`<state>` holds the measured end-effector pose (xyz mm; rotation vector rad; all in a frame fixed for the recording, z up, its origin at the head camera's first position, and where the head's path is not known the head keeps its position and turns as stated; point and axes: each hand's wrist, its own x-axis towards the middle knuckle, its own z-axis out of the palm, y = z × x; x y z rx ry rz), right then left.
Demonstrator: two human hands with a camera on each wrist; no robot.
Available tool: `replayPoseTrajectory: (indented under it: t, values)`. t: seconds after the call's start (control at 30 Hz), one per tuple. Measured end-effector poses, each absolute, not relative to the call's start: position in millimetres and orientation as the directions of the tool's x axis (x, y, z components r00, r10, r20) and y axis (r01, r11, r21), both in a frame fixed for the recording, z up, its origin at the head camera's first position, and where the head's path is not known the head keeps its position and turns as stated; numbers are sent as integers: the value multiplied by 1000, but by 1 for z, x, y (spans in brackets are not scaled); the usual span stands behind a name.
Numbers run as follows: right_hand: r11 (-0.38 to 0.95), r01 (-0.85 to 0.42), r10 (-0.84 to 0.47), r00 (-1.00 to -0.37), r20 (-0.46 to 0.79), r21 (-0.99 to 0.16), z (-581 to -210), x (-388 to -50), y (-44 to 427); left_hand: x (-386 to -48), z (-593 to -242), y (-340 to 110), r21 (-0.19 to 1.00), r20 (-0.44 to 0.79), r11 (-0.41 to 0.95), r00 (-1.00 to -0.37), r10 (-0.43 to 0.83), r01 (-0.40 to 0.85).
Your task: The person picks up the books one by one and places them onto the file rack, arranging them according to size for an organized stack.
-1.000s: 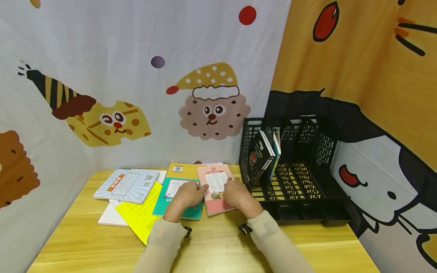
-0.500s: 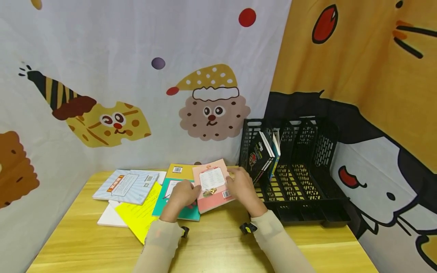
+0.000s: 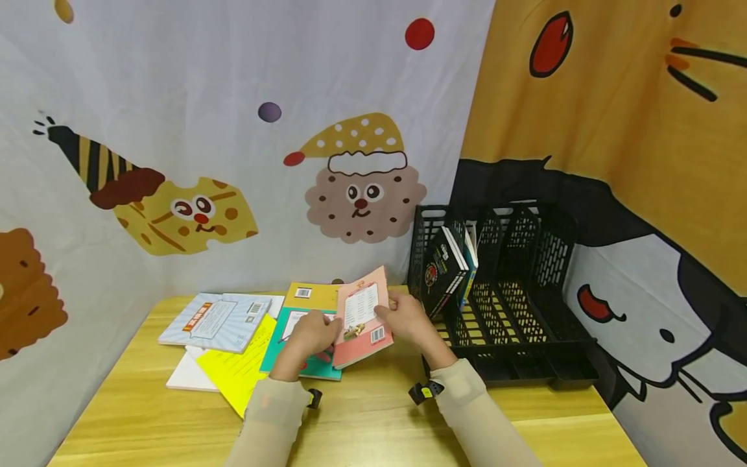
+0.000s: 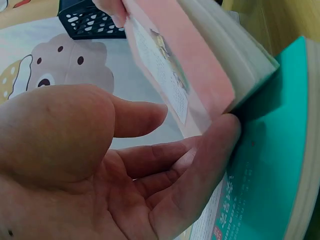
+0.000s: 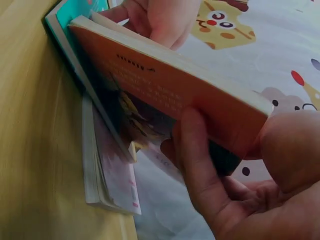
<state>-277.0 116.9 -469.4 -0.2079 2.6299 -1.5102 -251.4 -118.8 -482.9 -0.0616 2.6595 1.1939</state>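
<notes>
A pink book point(image 3: 363, 299) with a white text panel is tilted up off the pile in the head view. My right hand point(image 3: 408, 319) grips its right side, thumb on the pink cover and fingers behind, on the orange cover point(image 5: 155, 82) seen in the right wrist view. At the opposite edge, my left hand point(image 3: 310, 337) touches the book with its fingers; in the left wrist view the thumb stands apart from the cover. Below lies a teal book point(image 3: 274, 349), partly hidden by the left hand. A yellow book point(image 3: 318, 293) extends behind it.
On the right stands a black slotted book rack point(image 3: 525, 350), with black books point(image 3: 439, 269) and a blue book point(image 3: 470, 269) leaning in its left part. A pale blue book point(image 3: 218, 321), a yellow sheet point(image 3: 239, 370) and a white book point(image 3: 189, 373) lie at left.
The pink book has been lifted from lying flat and tilted, its right side raised. My right hand has taken hold of that side; the left hand has shifted slightly left.
</notes>
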Motion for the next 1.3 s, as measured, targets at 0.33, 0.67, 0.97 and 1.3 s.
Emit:
replayPoseTrajectory:
  t: [0.33,0.67,0.97,1.3]
  values:
    - [261,-113,-228,-972,52,-959,-445,-270,124,-258,-480,-122,887,-182,450,-973,142,-100]
    - [41,-42,-171,-985,34,-998,-424,-269,137,-259,-455,-135,964,-61,266,-972,226,2]
    - [12,60,-344,-937,-60,-998,-428,-276,147,-254,-444,-134,970,91,203,-976,200,132]
    - [45,58,-405,-911,-72,-997,-436,-277,150,-248,-440,-135,941,145,271,-967,211,201]
